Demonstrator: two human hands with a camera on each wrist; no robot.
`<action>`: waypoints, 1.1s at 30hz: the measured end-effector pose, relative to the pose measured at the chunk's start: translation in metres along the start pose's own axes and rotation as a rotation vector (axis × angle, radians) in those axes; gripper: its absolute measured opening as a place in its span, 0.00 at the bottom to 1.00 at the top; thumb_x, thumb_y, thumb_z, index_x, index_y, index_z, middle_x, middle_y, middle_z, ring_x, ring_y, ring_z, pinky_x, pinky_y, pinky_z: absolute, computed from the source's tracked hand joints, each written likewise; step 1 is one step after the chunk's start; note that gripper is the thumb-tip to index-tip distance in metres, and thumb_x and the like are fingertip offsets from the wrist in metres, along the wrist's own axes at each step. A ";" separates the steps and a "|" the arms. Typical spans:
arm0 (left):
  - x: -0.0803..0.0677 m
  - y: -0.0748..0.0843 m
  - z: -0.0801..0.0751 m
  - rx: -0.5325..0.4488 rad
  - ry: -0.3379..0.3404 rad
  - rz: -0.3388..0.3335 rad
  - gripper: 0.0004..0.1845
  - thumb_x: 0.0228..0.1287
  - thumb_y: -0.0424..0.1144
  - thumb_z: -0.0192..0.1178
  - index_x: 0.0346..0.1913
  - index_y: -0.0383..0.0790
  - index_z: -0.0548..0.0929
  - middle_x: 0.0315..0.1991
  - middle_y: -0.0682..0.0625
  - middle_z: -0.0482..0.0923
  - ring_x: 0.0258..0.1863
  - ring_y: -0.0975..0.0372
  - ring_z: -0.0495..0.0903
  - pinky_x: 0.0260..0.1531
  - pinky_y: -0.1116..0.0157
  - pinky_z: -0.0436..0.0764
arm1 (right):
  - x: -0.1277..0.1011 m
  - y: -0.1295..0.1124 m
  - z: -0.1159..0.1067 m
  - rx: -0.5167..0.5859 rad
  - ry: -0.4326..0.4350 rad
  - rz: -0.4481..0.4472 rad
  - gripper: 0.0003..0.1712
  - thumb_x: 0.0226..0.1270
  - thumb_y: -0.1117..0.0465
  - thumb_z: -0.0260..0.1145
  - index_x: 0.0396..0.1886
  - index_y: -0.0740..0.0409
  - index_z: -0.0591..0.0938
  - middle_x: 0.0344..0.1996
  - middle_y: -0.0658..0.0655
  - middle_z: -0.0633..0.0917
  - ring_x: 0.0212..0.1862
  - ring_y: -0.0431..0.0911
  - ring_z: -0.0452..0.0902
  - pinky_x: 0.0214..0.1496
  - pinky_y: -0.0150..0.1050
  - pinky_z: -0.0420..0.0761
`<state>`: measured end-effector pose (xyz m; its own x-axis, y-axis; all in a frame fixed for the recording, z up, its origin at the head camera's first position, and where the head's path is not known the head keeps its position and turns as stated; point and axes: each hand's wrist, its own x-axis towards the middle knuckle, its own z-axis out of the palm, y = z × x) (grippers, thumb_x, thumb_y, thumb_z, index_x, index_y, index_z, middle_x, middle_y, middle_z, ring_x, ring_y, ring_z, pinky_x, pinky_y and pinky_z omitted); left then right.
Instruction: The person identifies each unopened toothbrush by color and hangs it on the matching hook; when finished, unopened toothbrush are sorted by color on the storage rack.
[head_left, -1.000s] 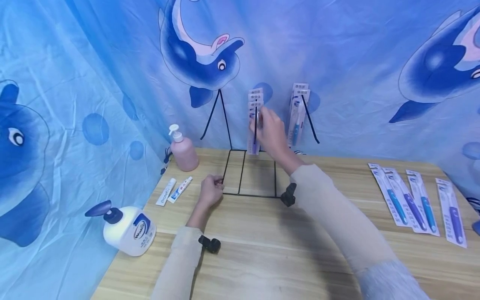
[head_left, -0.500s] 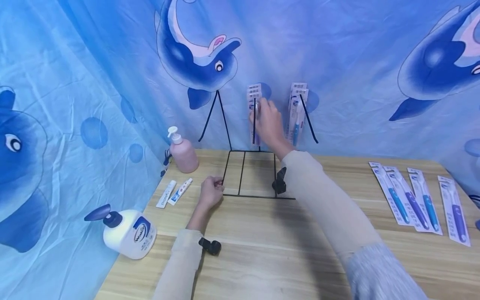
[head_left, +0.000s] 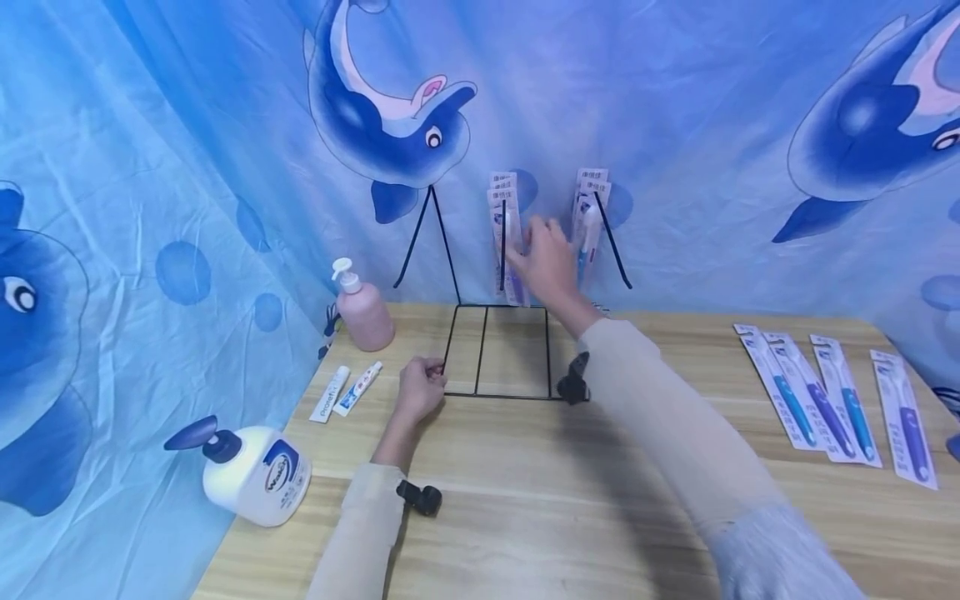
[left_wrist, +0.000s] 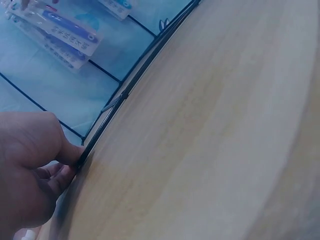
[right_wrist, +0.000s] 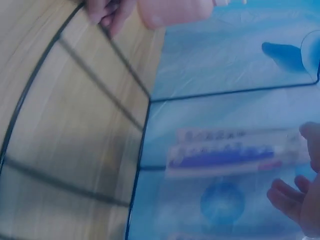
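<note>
My left hand pinches the front left corner of a black wire display rack; in the left wrist view its thumb and fingertips meet on the base wire. At the rack's middle hook hang several packaged toothbrushes, the front one purple and swung slightly aside. Just right of them is my right hand, thumb and fingers spread. In the right wrist view a gap shows between its fingers and the purple toothbrush pack. More packaged toothbrushes, blue in front, hang from the right hook, partly behind that hand.
Several packaged toothbrushes lie at the table's right. On the left stand a pink pump bottle and a white pump bottle, with a white tube and a small toothpaste tube between them. A blue dolphin curtain hangs behind.
My right hand has let go of the front purple toothbrush pack on the middle hook and drawn slightly right, fingers spreading. The left hand keeps its hold on the rack.
</note>
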<state>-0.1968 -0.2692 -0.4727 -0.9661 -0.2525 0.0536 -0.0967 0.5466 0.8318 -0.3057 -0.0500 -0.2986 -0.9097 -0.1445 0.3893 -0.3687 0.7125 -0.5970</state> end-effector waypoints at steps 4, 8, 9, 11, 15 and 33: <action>-0.002 0.001 0.001 -0.017 -0.003 -0.021 0.21 0.59 0.21 0.60 0.57 0.25 0.79 0.42 0.40 0.78 0.42 0.52 0.78 0.46 0.59 0.82 | -0.017 0.036 -0.012 -0.009 -0.021 -0.057 0.24 0.64 0.44 0.70 0.40 0.61 0.76 0.37 0.60 0.78 0.37 0.51 0.72 0.37 0.44 0.76; -0.001 0.004 0.001 -0.014 0.011 -0.022 0.21 0.58 0.21 0.60 0.57 0.26 0.79 0.42 0.39 0.78 0.42 0.51 0.78 0.46 0.59 0.82 | -0.036 0.083 -0.035 -0.060 -0.043 -0.099 0.24 0.65 0.47 0.69 0.41 0.64 0.77 0.37 0.62 0.79 0.35 0.54 0.74 0.33 0.47 0.77; -0.001 0.004 0.001 -0.012 0.009 -0.024 0.21 0.59 0.21 0.60 0.57 0.26 0.79 0.42 0.40 0.78 0.42 0.51 0.78 0.46 0.59 0.82 | -0.041 0.096 -0.042 -0.095 -0.060 -0.098 0.24 0.66 0.47 0.68 0.43 0.65 0.77 0.38 0.64 0.79 0.33 0.55 0.74 0.32 0.48 0.78; -0.001 0.004 0.002 -0.010 -0.001 -0.024 0.21 0.59 0.21 0.60 0.58 0.27 0.79 0.43 0.40 0.78 0.42 0.52 0.78 0.47 0.59 0.82 | -0.049 0.124 -0.056 -0.171 -0.091 -0.097 0.25 0.68 0.48 0.66 0.47 0.67 0.76 0.42 0.67 0.78 0.32 0.56 0.75 0.30 0.49 0.79; -0.002 0.001 0.003 -0.012 -0.010 -0.027 0.22 0.59 0.21 0.60 0.58 0.27 0.79 0.44 0.40 0.78 0.42 0.52 0.78 0.46 0.59 0.82 | -0.062 0.186 -0.089 -0.281 -0.157 -0.024 0.28 0.71 0.50 0.63 0.54 0.72 0.71 0.49 0.76 0.73 0.31 0.61 0.76 0.27 0.52 0.80; -0.002 -0.003 0.002 0.031 0.005 0.040 0.20 0.58 0.21 0.61 0.55 0.24 0.80 0.41 0.39 0.78 0.40 0.52 0.79 0.43 0.59 0.83 | -0.098 0.319 -0.146 -0.410 -0.303 0.329 0.29 0.72 0.51 0.58 0.12 0.56 0.63 0.11 0.52 0.65 0.14 0.45 0.63 0.15 0.36 0.62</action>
<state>-0.1952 -0.2692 -0.4763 -0.9681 -0.2340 0.0899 -0.0650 0.5805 0.8117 -0.3060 0.2920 -0.4252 -0.9996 -0.0177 -0.0230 -0.0097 0.9508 -0.3098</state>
